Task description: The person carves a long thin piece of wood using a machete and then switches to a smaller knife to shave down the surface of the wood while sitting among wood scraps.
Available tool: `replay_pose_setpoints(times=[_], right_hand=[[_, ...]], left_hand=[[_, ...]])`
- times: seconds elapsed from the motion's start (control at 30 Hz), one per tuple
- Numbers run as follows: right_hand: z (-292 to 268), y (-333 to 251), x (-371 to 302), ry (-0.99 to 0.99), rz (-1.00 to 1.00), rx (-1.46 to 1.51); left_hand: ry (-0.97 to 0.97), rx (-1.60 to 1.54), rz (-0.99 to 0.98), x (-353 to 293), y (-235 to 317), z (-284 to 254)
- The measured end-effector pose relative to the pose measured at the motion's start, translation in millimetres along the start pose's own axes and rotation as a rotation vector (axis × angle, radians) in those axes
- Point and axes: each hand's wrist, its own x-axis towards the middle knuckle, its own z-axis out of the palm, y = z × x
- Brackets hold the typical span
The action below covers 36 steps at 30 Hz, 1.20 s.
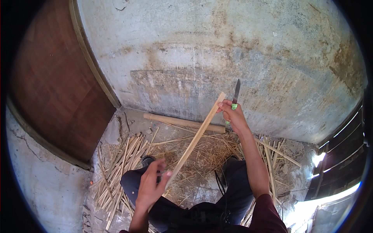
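Observation:
A long pale bamboo strip slants across the middle, from low on the left to high on the right. My right hand is closed, pinching the strip near its upper end. That same hand also keeps hold of a knife, its dark blade pointing up and its green handle partly covered by the fingers. Beside the strip's lower end is my left hand, fingers spread and slightly blurred. Its thumb lies close to the strip; whether they touch I cannot tell.
Many cut strips lie piled on the floor at left, with another bundle at right. Shavings litter the ground between my feet. A thick bamboo pole lies along the stained wall. A brown door stands at left.

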Motion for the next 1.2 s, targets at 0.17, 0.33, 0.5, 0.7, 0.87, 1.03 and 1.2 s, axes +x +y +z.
replay_pose_setpoints(times=[0.17, 0.33, 0.5, 0.7, 0.87, 1.03, 1.2], right_hand=[[8.1, -1.3, -7.3, -0.013, 0.029, -0.041], [12.2, -5.8, -13.9, -0.058, 0.060, -0.185], [6.4, -4.6, -15.5, -0.149, -0.024, -0.239], [1.7, 32.0, -14.2, -0.027, -0.345, -0.706], [28.7, 33.5, -18.7, 0.068, -0.517, -0.998], [38.0, 41.0, -18.0, 0.089, -0.528, -1.137], [40.4, 51.2, -11.6, 0.066, -0.466, -1.198]], left_hand=[[-0.088, -0.066, 0.113, 75.0, 43.5, 35.2], [-0.314, -0.339, 0.031, 146.4, 35.3, 65.7], [-0.424, -0.564, -0.044, 164.2, 7.2, 87.2], [-0.331, -0.598, -0.062, 157.6, 3.3, 85.9], [-0.258, -0.531, -0.003, 161.0, -2.9, 95.5], [-0.249, -0.527, 0.050, 156.9, -3.5, 103.8], [-0.187, -0.434, 0.096, 148.5, -4.3, 104.1]])
